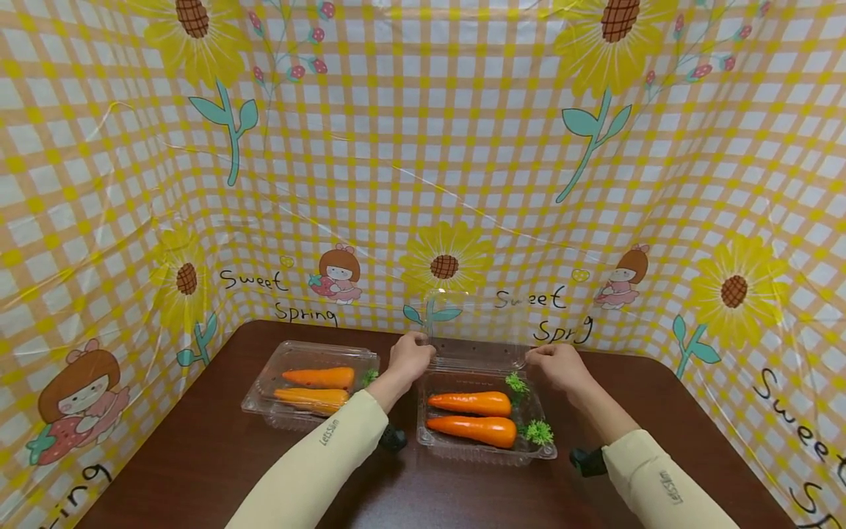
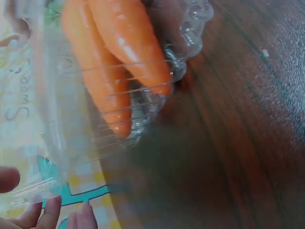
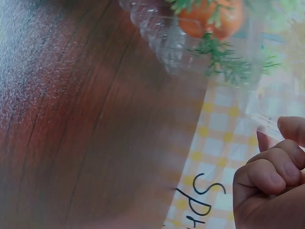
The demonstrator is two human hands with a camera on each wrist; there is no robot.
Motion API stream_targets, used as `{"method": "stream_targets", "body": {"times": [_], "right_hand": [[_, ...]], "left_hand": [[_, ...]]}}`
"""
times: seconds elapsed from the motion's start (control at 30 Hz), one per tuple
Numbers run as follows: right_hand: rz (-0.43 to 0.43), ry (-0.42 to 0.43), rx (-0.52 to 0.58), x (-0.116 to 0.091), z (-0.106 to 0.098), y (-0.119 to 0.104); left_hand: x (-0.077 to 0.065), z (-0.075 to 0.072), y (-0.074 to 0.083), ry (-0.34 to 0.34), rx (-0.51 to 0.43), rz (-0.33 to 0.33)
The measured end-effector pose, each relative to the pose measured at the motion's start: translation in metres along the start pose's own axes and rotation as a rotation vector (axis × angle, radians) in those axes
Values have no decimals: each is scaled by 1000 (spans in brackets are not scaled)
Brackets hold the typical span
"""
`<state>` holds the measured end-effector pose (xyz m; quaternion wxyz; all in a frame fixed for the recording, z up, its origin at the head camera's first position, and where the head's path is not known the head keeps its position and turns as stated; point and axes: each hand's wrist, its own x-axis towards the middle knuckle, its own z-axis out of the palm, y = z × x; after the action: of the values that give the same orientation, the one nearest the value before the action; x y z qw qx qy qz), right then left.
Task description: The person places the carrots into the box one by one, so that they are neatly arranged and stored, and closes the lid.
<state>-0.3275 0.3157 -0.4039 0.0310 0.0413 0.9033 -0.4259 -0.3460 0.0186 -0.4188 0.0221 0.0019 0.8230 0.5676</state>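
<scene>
A clear plastic clamshell box (image 1: 485, 454) sits open before me, its lid (image 1: 477, 349) raised upright at the back. Two orange carrots, an upper one (image 1: 472, 403) and a lower one (image 1: 474, 431), lie side by side in its base, green tops to the right. My left hand (image 1: 410, 358) pinches the lid's left edge between thumb and fingers. At the opposite edge my right hand (image 1: 562, 367) pinches the lid with thumb (image 3: 290, 130) and forefinger, the other fingers curled in.
To the left stands a second clear box (image 1: 269, 364), its lid down over carrots (image 1: 320, 378). Both rest on a dark brown wooden table (image 1: 192, 441). Behind and at the sides hangs a yellow checked cloth (image 1: 423, 169).
</scene>
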Motion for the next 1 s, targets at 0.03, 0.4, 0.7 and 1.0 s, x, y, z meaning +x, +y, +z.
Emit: {"method": "stream_targets", "body": {"times": [0.03, 0.4, 0.7, 1.0], "right_hand": [[3, 7, 7, -1, -1, -1], [1, 16, 50, -15, -12, -11], [-97, 18, -11, -37, -16, -14], [-142, -4, -31, -60, -11, -7]], "left_hand": [[-1, -2, 2, 14, -4, 12], [-17, -17, 15, 120, 3, 108], [-42, -25, 17, 143, 102, 239], [-70, -29, 7, 135, 207, 326]]}}
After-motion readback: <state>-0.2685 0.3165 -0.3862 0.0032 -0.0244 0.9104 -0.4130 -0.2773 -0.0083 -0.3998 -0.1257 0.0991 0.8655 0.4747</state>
